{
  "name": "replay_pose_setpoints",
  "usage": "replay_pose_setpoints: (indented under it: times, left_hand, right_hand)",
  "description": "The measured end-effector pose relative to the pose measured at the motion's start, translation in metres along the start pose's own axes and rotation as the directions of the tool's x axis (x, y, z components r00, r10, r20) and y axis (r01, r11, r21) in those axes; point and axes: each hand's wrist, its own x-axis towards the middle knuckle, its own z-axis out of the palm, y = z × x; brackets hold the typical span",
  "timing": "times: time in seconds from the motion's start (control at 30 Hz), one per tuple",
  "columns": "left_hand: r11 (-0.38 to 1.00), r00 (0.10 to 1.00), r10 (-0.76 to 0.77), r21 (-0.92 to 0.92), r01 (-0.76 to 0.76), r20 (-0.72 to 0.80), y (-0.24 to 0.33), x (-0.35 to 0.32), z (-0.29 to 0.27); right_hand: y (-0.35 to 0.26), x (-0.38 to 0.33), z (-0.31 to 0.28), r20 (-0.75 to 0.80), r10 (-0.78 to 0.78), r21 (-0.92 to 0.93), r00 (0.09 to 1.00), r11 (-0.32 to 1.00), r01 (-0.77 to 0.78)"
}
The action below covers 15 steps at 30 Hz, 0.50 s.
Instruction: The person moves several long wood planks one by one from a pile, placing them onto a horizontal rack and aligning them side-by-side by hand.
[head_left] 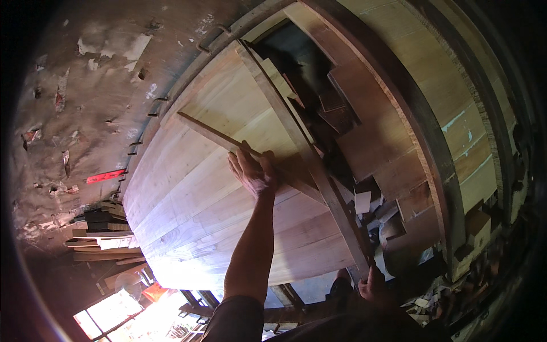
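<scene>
A long wooden bar [285,117] runs slantwise over a broad panel of pale boards [222,205]. A shorter wooden strip [208,132] meets it at an angle, and the two together look like a large T-shaped piece. My left hand [254,172] lies over the middle of the short strip, its fingers somewhat spread and bent across the strip's edge. At the bar's near end, my right hand [373,285] is closed around the wood, partly lost in shadow. I cannot tell whether the strip and bar are fastened together.
Thick curved timbers [393,85] arch along the right side. Dark gaps among brown boards [370,125] hold offcuts. A stained wall [85,114] with metal hooks borders the far left. Stacked planks [108,251] lie at left, above a bright window [108,313]. Wood scraps [424,302] litter the lower right.
</scene>
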Motion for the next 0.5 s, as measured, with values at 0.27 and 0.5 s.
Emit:
replay_pose_setpoints:
  times: [0.27,0.5]
  left_hand:
    - [0.981,0.985,-0.115,0.171,0.092,0.127,0.016,0.003,-0.005]
    - [0.979,0.986,-0.115,0.181,0.091,0.124,0.016,0.002,0.0]
  right_hand:
    - [0.0,0.026,-0.005,0.102,0.137,0.054,0.985,0.988,-0.143]
    - [-0.003,0.043,-0.019,0.137,0.176,0.108,0.975,0.976,-0.191]
